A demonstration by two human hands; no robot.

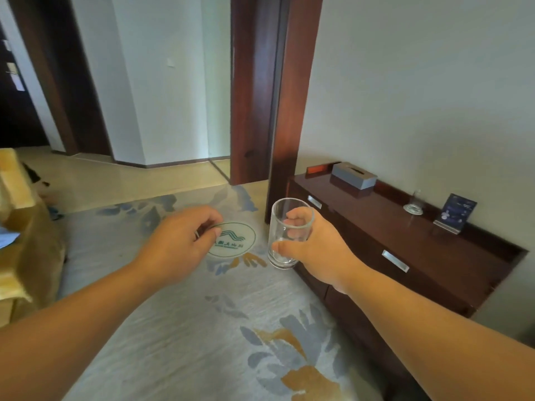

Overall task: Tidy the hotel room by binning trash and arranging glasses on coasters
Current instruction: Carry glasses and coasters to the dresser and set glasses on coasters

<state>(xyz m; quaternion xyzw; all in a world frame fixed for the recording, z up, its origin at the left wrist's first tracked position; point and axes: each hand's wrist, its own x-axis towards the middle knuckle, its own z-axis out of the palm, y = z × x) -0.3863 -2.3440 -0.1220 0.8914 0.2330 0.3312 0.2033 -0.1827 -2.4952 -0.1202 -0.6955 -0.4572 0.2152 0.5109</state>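
My right hand (pixel 315 250) grips a clear empty drinking glass (pixel 285 227) upright in the air, just left of a dark wooden sideboard (pixel 405 244). My left hand (pixel 179 241) pinches the left edge of a round white coaster (pixel 236 241) printed with a green wave logo, held level above the patterned carpet. Glass and coaster are side by side, a small gap between them. On the sideboard's top, further back, a second glass (pixel 415 199) stands on a coaster (pixel 413 209).
A grey tissue box (pixel 353 175) sits at the sideboard's far end, and a blue card in a stand (pixel 456 212) is near the wall. A dark wooden door frame (pixel 292 111) rises behind the glass. A yellow-brown sofa (pixel 26 241) is at the left.
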